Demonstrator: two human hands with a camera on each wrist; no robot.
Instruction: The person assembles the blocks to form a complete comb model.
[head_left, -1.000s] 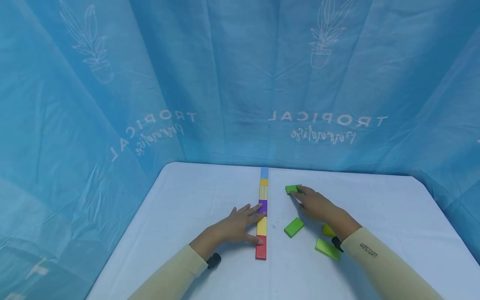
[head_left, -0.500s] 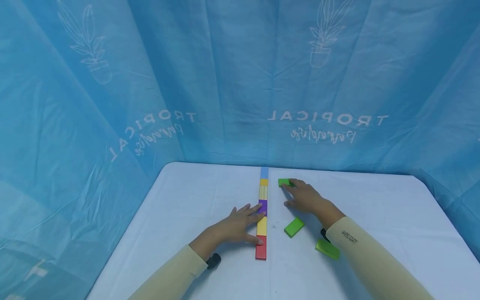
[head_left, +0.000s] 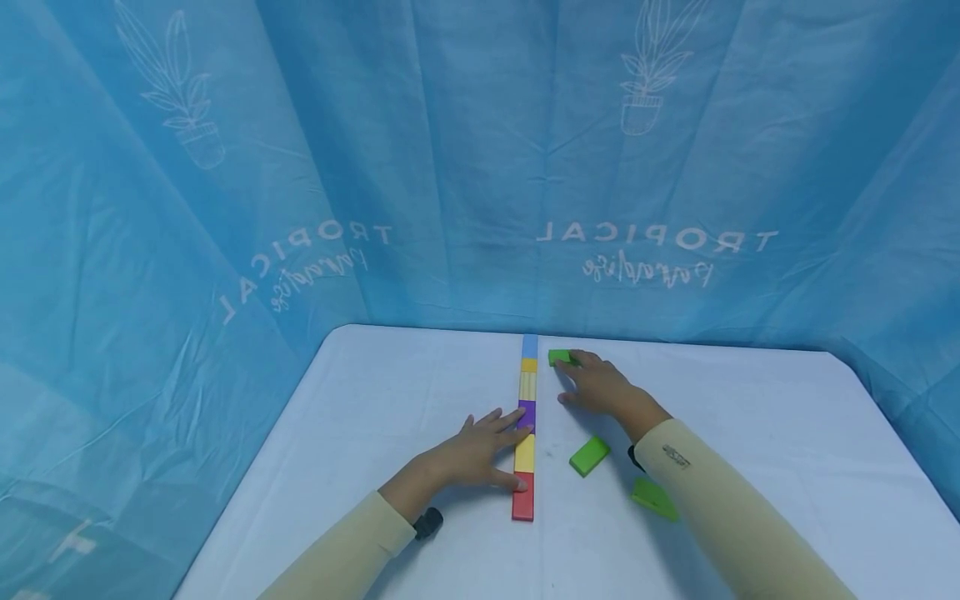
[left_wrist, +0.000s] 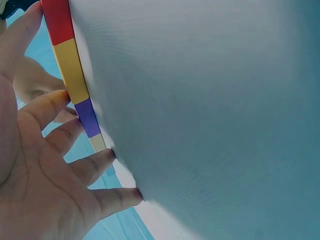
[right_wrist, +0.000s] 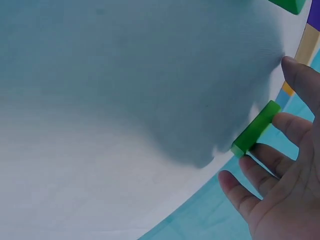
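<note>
A straight row of blocks runs away from me: red (head_left: pixel 523 505), yellow (head_left: pixel 525 454), purple (head_left: pixel 529 405), pale striped (head_left: pixel 527 386), orange (head_left: pixel 528 365) and light blue (head_left: pixel 530 346) at the far end. My left hand (head_left: pixel 467 458) lies with fingers spread over the row, fingertips at the purple block and thumb at the red one. Right of the far end, the fingertips of my right hand (head_left: pixel 602 387) touch a green block (right_wrist: pixel 256 129) from above. Its fingers are extended, and the thumb stands apart from that block in the right wrist view.
Another green block (head_left: pixel 589 456) lies slanted right of the row. A lighter green block (head_left: pixel 651 497) is partly covered by the right sleeve (head_left: pixel 720 492). The white table (head_left: pixel 420 367) ends at a blue curtain (head_left: pixel 465 208) behind.
My right hand has slid the green block left and away from me, closer to the row's light blue end. The right sleeve now hides a yellow block seen earlier. My left hand has stayed put.
</note>
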